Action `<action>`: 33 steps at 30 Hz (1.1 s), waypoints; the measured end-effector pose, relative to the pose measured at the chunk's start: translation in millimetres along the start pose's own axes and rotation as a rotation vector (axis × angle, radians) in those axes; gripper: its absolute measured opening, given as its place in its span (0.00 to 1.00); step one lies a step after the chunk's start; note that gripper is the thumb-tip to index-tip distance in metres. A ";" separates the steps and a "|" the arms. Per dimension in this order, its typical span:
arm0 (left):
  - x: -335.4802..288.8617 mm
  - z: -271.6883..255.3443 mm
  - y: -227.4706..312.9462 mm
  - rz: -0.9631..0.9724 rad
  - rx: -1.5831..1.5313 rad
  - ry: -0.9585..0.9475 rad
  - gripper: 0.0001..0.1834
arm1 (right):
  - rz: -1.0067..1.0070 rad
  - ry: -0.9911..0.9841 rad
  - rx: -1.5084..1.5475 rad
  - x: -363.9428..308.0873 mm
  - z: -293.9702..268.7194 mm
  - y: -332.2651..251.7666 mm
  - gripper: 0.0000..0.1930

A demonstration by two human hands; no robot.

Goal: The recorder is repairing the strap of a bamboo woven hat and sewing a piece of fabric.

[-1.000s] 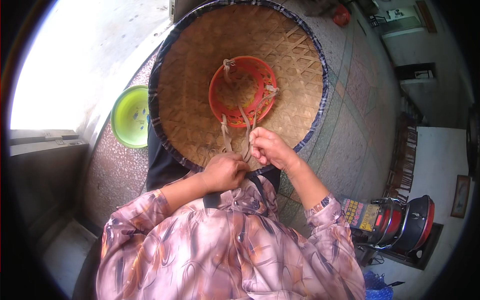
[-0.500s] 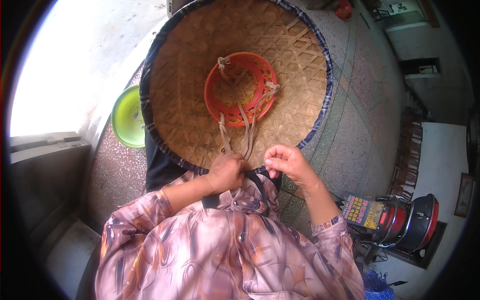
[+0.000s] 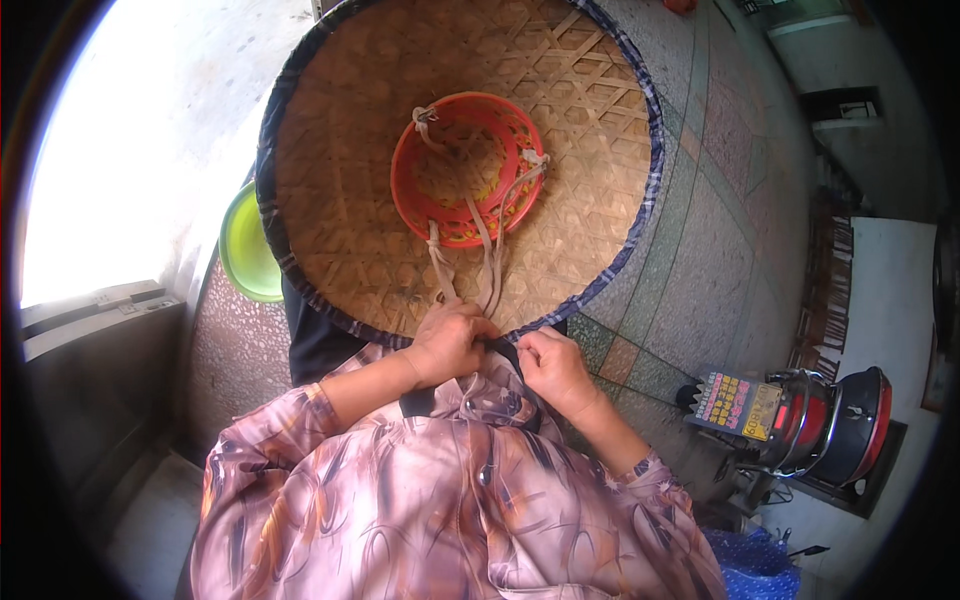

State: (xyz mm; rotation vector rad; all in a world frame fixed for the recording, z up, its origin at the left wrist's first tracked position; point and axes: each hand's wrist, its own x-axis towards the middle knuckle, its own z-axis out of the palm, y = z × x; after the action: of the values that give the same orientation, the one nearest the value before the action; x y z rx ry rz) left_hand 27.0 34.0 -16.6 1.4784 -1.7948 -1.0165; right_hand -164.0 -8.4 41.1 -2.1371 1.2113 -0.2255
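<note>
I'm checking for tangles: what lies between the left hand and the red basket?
Head view: pale straps, over woven bamboo, run between the left hand and red basket.

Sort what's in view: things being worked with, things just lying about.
Worked with:
- pale straps, in the left hand
- red basket, tied to them
- round woven piece, right hand at its rim

Lying about:
- green basin
- blue spotted cloth

Left hand (image 3: 450, 340) around pale straps (image 3: 487, 270), right hand (image 3: 555, 370) at dark rim (image 3: 656, 140) of woven hat (image 3: 340, 200)
</note>
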 end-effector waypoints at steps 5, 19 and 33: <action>0.0 -0.6 0.7 0.005 0.006 0.012 0.13 | -0.013 0.008 0.003 -0.3 3.5 3.7 0.02; 0.1 -3.3 2.4 -0.028 -0.011 -0.013 0.11 | -0.041 -0.073 -0.266 2.9 5.0 -7.5 0.03; 0.5 -4.7 1.8 -0.035 -0.021 -0.041 0.12 | -0.141 -0.005 -0.400 2.8 14.6 -10.1 0.03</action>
State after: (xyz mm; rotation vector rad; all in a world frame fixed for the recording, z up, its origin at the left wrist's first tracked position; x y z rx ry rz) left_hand 29.8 32.7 -12.6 1.4914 -1.7869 -1.0867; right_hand -148.8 -0.4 35.7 -2.5690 1.1791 -0.0387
